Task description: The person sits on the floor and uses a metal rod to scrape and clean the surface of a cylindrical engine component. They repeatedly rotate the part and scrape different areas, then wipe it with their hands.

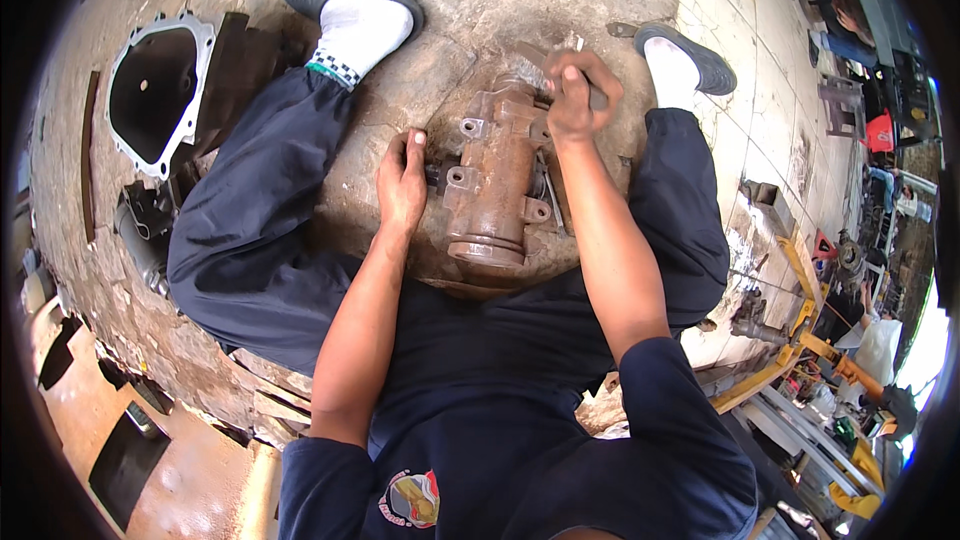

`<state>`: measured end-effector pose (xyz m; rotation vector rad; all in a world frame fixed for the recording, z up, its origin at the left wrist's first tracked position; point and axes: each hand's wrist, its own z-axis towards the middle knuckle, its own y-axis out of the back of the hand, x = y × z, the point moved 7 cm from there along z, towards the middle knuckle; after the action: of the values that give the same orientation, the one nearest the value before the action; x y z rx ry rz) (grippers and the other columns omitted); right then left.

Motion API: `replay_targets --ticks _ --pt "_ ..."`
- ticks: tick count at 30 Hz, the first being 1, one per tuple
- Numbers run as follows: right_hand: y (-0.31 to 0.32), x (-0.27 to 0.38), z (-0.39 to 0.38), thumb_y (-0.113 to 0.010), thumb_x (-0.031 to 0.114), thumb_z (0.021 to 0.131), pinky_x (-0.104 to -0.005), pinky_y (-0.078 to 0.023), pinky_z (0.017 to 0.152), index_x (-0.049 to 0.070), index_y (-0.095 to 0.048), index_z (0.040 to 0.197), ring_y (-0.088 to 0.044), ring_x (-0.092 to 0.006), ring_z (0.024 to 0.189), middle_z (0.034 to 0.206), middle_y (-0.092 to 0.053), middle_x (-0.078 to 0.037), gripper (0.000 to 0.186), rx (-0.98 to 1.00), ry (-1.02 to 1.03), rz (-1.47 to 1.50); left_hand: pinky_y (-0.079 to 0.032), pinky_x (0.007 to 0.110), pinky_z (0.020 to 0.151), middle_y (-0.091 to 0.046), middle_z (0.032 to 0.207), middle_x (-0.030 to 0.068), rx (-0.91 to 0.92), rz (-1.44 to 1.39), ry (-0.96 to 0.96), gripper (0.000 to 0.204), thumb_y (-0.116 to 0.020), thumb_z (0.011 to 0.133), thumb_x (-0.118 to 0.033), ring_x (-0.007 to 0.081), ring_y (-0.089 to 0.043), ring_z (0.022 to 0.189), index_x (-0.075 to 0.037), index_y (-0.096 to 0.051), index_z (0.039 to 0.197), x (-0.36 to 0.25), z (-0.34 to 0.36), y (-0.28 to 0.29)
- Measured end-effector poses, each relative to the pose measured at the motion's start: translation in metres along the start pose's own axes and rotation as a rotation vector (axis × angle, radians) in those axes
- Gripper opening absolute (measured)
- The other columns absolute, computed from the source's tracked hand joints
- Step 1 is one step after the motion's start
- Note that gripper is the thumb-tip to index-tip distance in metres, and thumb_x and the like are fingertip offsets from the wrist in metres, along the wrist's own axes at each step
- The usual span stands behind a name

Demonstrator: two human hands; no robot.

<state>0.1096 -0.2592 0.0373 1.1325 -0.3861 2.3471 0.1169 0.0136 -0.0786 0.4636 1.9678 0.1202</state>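
1. Centre: a casting (498, 170) lies on the ground (580, 0), lengthwise between the person's left leg (265, 200) and right leg (690, 205).
2. Left hand (403, 182): just left of the casting. Right hand (583, 100), holding a hand tool (536, 56): at its far end (contact is unclear).
3. Left of the left leg: a housing (222, 85), with a machine part (145, 240) nearer the person.
4. Beyond the right leg: a frame (815, 340).

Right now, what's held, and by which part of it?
Right hand holds a flat scraper-like tool toward its right end. Left hand: can't tell.
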Motion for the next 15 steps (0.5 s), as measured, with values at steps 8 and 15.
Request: replay_targets --ticks 8,15 --pt "0.034 -0.001 -0.030 -0.060 0.015 0.093 -0.0321 -0.040 0.051 -0.002 -0.059 0.074 -0.052 -0.0174 0.054 0.063 -0.057 -0.009 0.026 -0.237 -0.033 0.078 -0.048 0.034 0.081 -0.066 0.088 0.0088 -0.003 -0.124 -0.006 0.049 -0.056 0.107 -0.045 0.0175 -0.057 0.084 0.001 -0.068 0.115 0.014 -0.003 0.004" --pt "0.040 0.028 -0.030 -0.064 0.022 0.097 -0.0328 -0.046 0.052 0.002 -0.061 0.075 -0.055 -0.0139 0.057 0.062 -0.057 -0.005 0.031 -0.451 0.033 0.091 -0.047 0.031 0.079 -0.065 0.090 0.0050 -0.033 -0.134 -0.063 0.048 -0.053 0.109 -0.042 0.0145 -0.057 0.084 0.003 -0.067 0.118 0.017 -0.025 0.019"
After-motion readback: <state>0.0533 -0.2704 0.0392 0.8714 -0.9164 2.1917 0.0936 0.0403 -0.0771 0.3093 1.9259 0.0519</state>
